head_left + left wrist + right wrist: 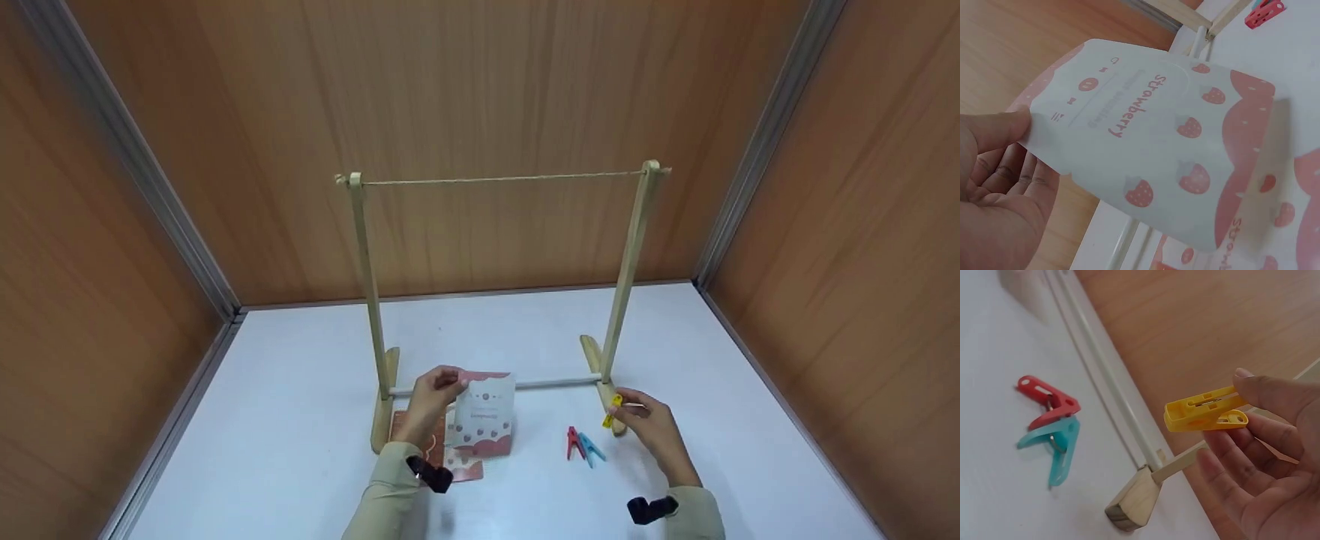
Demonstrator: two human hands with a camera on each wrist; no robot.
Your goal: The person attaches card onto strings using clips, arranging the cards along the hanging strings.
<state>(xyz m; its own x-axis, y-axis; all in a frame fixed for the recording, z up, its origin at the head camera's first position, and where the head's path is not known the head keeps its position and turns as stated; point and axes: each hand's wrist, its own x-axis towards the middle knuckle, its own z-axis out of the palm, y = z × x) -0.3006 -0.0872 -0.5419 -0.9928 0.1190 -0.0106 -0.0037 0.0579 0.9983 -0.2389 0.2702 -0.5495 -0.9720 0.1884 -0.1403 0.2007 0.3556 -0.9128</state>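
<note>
Between thumb and fingers my left hand [436, 397] pinches a strawberry-printed card [484, 412] by its upper left corner, held up off the table. The word "Strawberry" and a pink wavy border show on that card [1145, 129] in the left wrist view. My right hand [651, 424] pinches a yellow clothespin [1202, 410] by its handles, near the right foot of the wooden stand. On the table between the hands lie a red clothespin [574, 442] and a blue clothespin [591, 450], touching each other. Behind my left hand are more cards [466, 469], partly hidden.
A wooden stand rises at the middle, with a left post [367, 285], a right post [630, 270] and a string [495, 179] tied between their tops. A white bar [559, 382] joins its feet low down. Wood-grain panels [480, 90] enclose the white table [285, 420].
</note>
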